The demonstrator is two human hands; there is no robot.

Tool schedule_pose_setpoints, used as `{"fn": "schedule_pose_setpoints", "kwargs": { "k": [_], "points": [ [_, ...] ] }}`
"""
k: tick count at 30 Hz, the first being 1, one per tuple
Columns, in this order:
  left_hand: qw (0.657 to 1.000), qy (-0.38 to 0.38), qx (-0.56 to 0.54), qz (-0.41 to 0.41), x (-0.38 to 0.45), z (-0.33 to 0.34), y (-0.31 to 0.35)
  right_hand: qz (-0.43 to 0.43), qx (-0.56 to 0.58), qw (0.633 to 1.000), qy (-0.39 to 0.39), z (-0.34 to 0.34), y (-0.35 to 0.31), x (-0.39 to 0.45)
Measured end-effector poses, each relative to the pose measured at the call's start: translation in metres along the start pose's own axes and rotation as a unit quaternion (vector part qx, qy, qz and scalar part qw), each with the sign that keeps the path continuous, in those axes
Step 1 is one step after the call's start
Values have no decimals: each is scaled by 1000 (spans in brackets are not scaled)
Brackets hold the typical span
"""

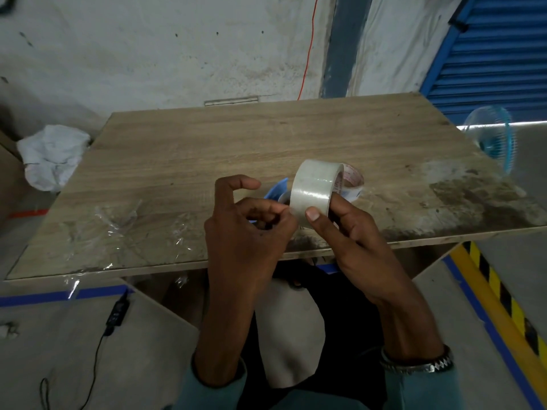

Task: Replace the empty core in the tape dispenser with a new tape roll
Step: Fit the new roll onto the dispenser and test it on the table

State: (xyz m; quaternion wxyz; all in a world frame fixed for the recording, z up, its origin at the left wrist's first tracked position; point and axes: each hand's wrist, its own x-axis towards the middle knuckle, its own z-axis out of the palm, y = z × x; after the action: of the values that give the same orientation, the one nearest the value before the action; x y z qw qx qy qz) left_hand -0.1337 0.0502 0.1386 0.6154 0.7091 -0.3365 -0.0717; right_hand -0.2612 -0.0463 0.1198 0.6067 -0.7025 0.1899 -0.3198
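A new roll of clear tape (316,184) is held up over the near edge of the wooden table (207,149). My right hand (355,235) grips it, thumb on the outer face and fingers behind. My left hand (248,229) has its fingertips bunched at the roll's left edge, index finger raised; whether it holds a tape end I cannot tell. A blue tape dispenser (278,187) lies on the table behind my hands, mostly hidden. A printed core (352,182) shows just behind the roll.
Crumpled clear film (118,229) lies on the table's near left. A white cloth (53,155) sits off the left edge. A blue fan (491,140) stands at the right. A black cable with adapter (118,312) is on the floor.
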Motion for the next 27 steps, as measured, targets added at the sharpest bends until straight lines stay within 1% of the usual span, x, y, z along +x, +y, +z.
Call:
{"fn": "schedule_pose_setpoints", "kwargs": {
  "k": [4,8,11,13,15,17,19,22,24,27],
  "points": [
    [999,37,20,4,-3,4,1,-6,-22,1000,6,9,-1,1],
    [996,79,37,-4,-7,9,4,-8,-59,998,30,16,0,2],
    [995,87,41,8,-7,9,2,-5,-85,995,43,18,-1,4],
    [996,78,35,17,-9,10,2,-3,-83,995,58,18,-3,4],
    [997,66,23,18,-10,11,2,-1,-51,997,64,17,-6,4],
    [997,67,35,32,-9,11,1,6,11,997,71,15,-7,3],
    [994,61,67,62,-8,11,-3,23,74,993,84,14,-7,4],
    [991,43,62,115,-7,14,-9,52,151,982,99,14,-6,5],
    [986,44,51,151,-6,15,-11,57,181,977,100,13,-5,5],
    [982,35,29,183,-9,15,-11,59,197,973,108,12,-4,4]
  ]
}}
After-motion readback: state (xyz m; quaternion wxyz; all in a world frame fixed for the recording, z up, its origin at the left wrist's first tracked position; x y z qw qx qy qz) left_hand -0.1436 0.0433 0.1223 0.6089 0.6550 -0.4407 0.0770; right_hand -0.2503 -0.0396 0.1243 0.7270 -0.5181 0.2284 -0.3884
